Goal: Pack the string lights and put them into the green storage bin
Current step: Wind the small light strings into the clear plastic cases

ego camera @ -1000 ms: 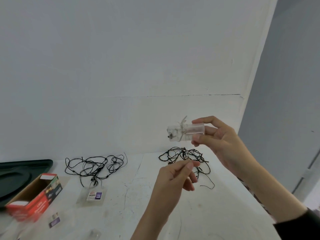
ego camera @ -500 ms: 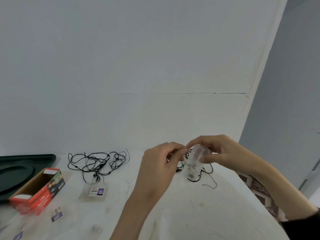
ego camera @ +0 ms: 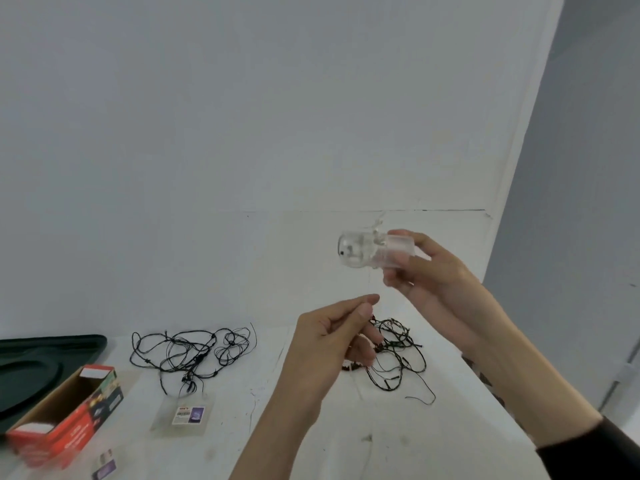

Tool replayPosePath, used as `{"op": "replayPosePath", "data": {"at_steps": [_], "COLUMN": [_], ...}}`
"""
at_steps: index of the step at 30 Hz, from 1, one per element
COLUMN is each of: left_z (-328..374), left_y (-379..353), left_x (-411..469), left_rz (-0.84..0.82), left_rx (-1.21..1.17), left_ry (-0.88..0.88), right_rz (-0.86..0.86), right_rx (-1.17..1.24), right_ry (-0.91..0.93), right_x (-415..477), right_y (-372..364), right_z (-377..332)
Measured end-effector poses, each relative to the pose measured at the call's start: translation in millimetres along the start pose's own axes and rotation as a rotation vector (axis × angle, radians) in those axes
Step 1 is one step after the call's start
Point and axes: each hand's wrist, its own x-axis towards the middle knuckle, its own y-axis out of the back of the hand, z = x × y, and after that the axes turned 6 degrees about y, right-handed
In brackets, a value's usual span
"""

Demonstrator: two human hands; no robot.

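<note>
Sideways, clear plastic case (ego camera: 367, 251) in right hand (ego camera: 434, 284), left hand (ego camera: 332, 344) pinching wire (ego camera: 369, 285)

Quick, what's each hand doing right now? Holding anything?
Left hand: thumb and finger pinch a thin wire, which is hard to see.
Right hand: grips the clear battery case, raised above the table.

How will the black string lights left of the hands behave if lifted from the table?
The black string lights would probably hang limp: the thin wire lies in loose loops. They look light for their spread. The loops cross, so they may come up as one tangle.
</note>
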Motion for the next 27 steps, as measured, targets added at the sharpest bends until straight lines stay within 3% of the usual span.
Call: {"op": "replayPosePath", "data": {"at_steps": [2,6,10,14,17,19,21,23,25,27], "left_z": [11,48,102,165,198,214,228,238,243,244], "left_y": [-2,-5,-1,15,25,33,39,46,53,61], "left_x": [3,8,10,12,14,22,29,35,40,46], "left_rz": [-0.044,-0.117,-0.144,-0.074,0.016,0.162,0.265,0.301,0.31,0.26], "left_rx": [-0.012,0.037,0.131,0.229,0.559,1.001,1.384,1.562,1.625,1.543], "left_ry": [0.007,-0.004,-0.03,-0.098,-0.155,-0.32,-0.53,-0.641,-0.703,-0.698], "right_rz": [0.014,0.032,0.134,0.146,0.081,-0.003,-0.082,-0.195,-0.351,-0.46], "right_rx": [-0.105,-0.589,-0.767,-0.991,-1.239,-1.337,-1.34,-1.216,-0.9,-0.546], "right_ry": [0.104,0.397,0.649,0.774,0.829,0.788,0.669,0.495,0.31,0.18], "right_x": [9,32,63,80,84,86,86,86,86,87], "right_y": [-11,-37,-48,-56,-66,-70,-73,-74,-73,-71], "right_z": [-10,-32,-65,-89,-92,-93,-97,-104,-109,-109]}}
